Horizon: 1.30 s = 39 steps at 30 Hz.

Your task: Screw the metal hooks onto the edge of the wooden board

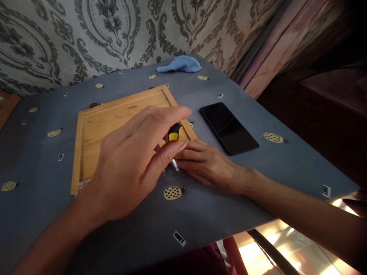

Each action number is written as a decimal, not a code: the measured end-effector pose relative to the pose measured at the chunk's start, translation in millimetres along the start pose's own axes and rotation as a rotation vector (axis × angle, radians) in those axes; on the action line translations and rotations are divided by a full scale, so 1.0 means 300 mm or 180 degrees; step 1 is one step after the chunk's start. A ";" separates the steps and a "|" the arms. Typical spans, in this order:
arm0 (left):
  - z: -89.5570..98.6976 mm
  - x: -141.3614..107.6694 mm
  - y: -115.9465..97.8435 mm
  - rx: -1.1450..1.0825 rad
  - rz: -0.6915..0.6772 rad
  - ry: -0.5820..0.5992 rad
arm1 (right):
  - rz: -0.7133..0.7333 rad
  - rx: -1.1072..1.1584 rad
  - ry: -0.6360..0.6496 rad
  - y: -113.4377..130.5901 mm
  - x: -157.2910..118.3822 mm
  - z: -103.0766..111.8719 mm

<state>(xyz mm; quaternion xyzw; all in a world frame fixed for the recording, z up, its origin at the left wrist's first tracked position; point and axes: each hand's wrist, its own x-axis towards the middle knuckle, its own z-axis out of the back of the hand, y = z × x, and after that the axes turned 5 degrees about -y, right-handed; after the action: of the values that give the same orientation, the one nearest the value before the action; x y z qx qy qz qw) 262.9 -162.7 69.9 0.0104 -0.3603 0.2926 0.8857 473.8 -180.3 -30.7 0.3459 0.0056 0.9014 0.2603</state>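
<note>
My left hand (132, 156) is curled around a screwdriver (174, 132) with a black-and-yellow handle; its shaft and tip are hidden. Beneath that hand lies a framed wooden panel (97, 130), flat on the table. My right hand (210, 164) rests at the panel's near right corner, fingers close together under the left thumb. A small shiny metal piece (175, 165) shows beside the right fingertips; whether they grip it is hidden. Another metal fitting, which looks like a hinge (84, 183), sits at the panel's near left corner.
A black smartphone (229, 128) lies right of the panel. At the back of the table is a crumpled blue cloth (180, 64). Small dark objects (95, 104) sit along the panel's far edge. The table (229, 206) has a pineapple-print cover and meets a patterned curtain (114, 30).
</note>
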 end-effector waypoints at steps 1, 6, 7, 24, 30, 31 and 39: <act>0.001 -0.001 0.000 0.0000 -0.0004 0.0021 | -0.0019 0.0022 0.0039 0.000 0.001 0.001; -0.003 -0.005 0.007 -0.0009 -0.0044 0.0048 | 0.0002 0.0035 0.0021 0.003 0.002 0.004; -0.005 -0.006 0.008 0.0004 -0.0057 0.0037 | 0.0023 0.0008 -0.0018 0.003 0.002 0.003; -0.006 -0.005 0.007 0.0145 -0.0117 -0.0018 | -0.0013 0.0036 -0.0015 0.006 0.002 0.005; -0.014 -0.008 0.004 0.0191 -0.0082 -0.0040 | 0.0024 -0.0011 -0.0051 0.004 0.004 0.003; -0.011 -0.008 0.005 0.0155 -0.0075 -0.0017 | -0.0001 0.0027 -0.0002 0.005 0.004 0.005; 0.028 0.008 0.021 -0.0405 0.0116 -0.0104 | -0.0180 0.0224 0.0239 0.010 0.004 0.014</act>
<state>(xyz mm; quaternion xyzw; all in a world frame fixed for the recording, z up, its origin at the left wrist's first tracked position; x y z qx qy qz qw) 255.6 -158.1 76.6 -0.0477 -0.3928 0.2849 0.8731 474.2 -182.9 -26.2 0.3205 0.0568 0.9053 0.2730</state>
